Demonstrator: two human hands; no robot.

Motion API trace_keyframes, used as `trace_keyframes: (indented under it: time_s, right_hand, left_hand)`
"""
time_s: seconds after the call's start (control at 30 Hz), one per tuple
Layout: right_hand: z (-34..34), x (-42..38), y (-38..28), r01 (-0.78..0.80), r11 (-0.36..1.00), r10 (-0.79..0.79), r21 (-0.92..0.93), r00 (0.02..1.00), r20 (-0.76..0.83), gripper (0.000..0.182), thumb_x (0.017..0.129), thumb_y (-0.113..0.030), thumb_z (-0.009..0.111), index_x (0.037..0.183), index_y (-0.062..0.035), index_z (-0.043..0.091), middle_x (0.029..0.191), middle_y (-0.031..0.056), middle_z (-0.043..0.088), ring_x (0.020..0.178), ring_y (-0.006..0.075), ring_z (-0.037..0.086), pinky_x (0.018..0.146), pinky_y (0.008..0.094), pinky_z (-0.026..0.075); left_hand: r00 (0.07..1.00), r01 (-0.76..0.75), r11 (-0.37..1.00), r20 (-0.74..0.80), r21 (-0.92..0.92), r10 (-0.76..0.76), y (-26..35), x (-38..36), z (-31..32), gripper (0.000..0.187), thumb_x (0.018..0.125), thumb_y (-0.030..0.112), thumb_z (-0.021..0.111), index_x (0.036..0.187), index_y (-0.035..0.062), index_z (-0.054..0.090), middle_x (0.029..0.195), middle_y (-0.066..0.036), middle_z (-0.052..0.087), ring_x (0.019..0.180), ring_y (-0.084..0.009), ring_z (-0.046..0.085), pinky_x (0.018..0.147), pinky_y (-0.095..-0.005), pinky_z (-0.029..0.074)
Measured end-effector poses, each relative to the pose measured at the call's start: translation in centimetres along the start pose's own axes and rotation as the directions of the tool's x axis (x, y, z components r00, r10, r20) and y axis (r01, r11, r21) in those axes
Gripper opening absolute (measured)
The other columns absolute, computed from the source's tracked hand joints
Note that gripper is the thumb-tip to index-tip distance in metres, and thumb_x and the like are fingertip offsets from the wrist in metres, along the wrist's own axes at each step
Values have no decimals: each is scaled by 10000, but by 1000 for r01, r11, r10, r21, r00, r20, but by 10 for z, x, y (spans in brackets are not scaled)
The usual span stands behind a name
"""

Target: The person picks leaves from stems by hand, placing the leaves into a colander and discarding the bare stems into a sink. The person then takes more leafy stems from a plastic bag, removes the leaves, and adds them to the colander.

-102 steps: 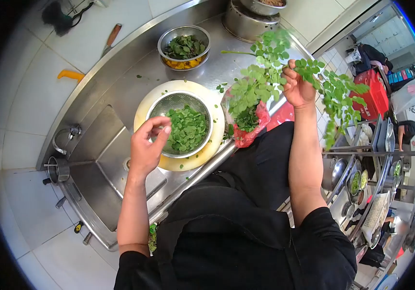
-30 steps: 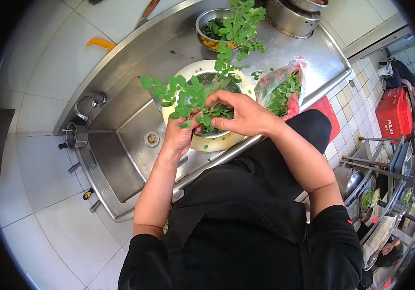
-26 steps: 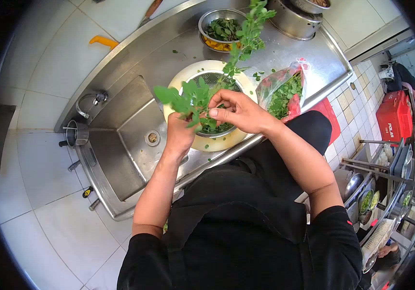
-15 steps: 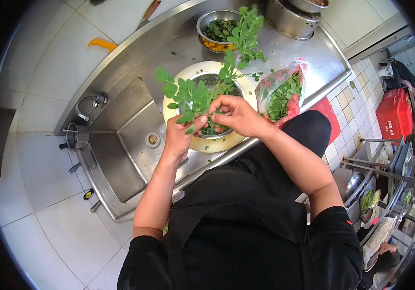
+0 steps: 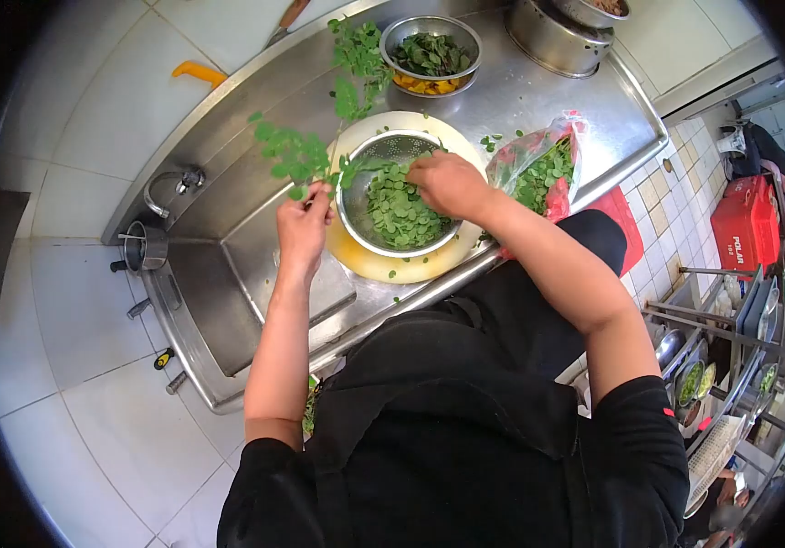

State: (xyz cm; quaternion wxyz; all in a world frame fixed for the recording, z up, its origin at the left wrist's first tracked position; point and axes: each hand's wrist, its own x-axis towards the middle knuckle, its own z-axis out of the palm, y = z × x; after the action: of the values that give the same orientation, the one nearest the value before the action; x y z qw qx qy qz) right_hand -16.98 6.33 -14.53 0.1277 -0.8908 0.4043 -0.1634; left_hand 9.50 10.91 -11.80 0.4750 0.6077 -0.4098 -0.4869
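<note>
A leafy branch is held by its stem in the left hand, just beside the left rim of the colander, with its leaves spread out upward and away from the body; it appears to be gripped low so that the foliage is left free. The left grip is pressed together, the stem being pinched between thumb and fingers. The right hand is placed over the right side of the colander, its fingers curled downward near the leaves; whether anything is pinched there cannot be told, as the inside of this grip is turned from view. Loose leaves are heaped in the colander, which seems to be set close to both hands so that they can be contained within easy reach. The colander is stood on a round pale board, by which it is probably raised and steadied beside the sink; a few stray leaves are scattered on the board. To the right, a plastic bag filled with leafy sprigs is laid near the front edge of the metal counter, seemingly so that it is handy to the right arm. Farther back, dark leaves are held in a metal bowl, with yellow pieces showing at its near side, and a large pot is stood beyond it.
</note>
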Motion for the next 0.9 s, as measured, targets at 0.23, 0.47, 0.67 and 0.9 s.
trace_keyframes:
  time_s: [0.23, 0.47, 0.67, 0.9]
  right_hand:
    - [4, 12, -12, -86, 990, 99, -116, 989, 106, 209, 826, -60, 576, 942, -93, 747, 938, 113, 700, 971, 310, 631, 893, 425, 494]
    - [-81, -3, 0, -83, 990, 79, 112, 996, 42, 173, 816, -116, 646, 942, -87, 762, 925, 120, 717, 929, 317, 650, 866, 430, 516]
    - [-121, -18, 20, -372, 656, 357, 656, 920, 165, 153, 875, -118, 688, 984, -33, 755, 892, 37, 738, 840, 117, 647, 779, 287, 521]
    - [-117, -19, 19, -349, 566, 385, 747, 913, 135, 154, 884, -111, 690, 983, -6, 743, 879, 7, 718, 824, 74, 615, 760, 253, 502]
  left_hand:
    - [999, -22, 988, 50, 152, 14, -12, 20, 22, 222, 944, 146, 695, 1093, -15, 732, 810, -25, 691, 666, -97, 612, 615, -253, 496]
    - [990, -137, 893, 28, 429, 138, -29, 33, 19, 227, 909, 139, 704, 1099, 19, 738, 806, -89, 673, 657, -156, 605, 651, -324, 499]
    - [969, -243, 869, 71, 431, 235, -31, 11, 32, 259, 897, 173, 719, 1110, 29, 742, 783, -115, 657, 676, -195, 607, 686, -329, 502]
    - [991, -123, 838, 113, 532, 74, -32, -3, 34, 257, 905, 170, 713, 1106, 13, 742, 864, -78, 731, 765, -132, 651, 744, -297, 528]
